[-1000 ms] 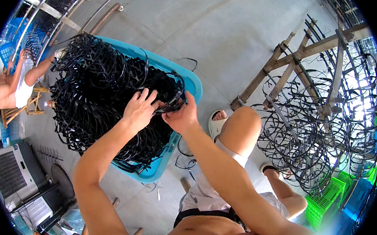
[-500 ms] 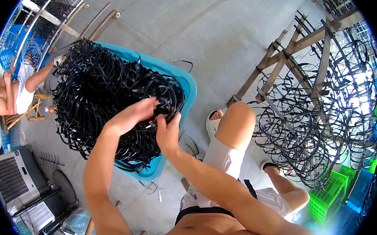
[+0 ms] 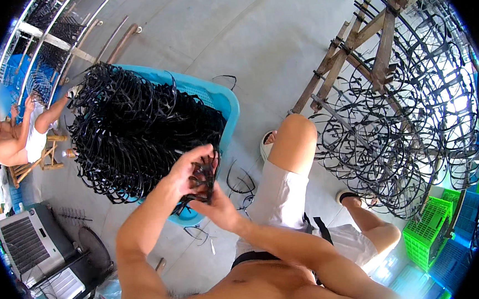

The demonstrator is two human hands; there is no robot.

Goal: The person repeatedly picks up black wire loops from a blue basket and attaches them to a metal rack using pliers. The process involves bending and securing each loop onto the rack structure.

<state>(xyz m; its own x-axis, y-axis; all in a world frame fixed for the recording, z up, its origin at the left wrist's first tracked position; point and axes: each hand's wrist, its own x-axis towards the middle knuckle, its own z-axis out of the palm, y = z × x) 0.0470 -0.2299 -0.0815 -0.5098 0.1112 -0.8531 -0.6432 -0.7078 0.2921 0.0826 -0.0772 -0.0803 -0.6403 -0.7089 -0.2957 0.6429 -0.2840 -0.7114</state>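
A big heap of thin, glossy black curved strips point(image 3: 137, 123) fills the light blue plastic basket point(image 3: 228, 103) in front of me. At the near right end of the heap, my left hand point(image 3: 188, 168) curls its fingers around a small bunch of black strips point(image 3: 202, 177). My right hand point(image 3: 221, 206) grips the lower end of that same bunch, thumb toward the left palm. The two hands almost meet. The strips' exact kind is hard to tell, and their lower ends are partly hidden by my fingers.
On the right stands a wooden rack point(image 3: 350, 58) hung with many looping black strips point(image 3: 384, 156). Green crates point(image 3: 426, 231) and blue crates point(image 3: 450, 262) stand below it. A few strips point(image 3: 240, 180) lie on the floor. Another person point(image 3: 14, 137) sits far left, above a grey air cooler point(image 3: 23, 239).
My hands have come nearer to me, off the heap, with a bunch of strips between them. The other person's hands have risen slightly.
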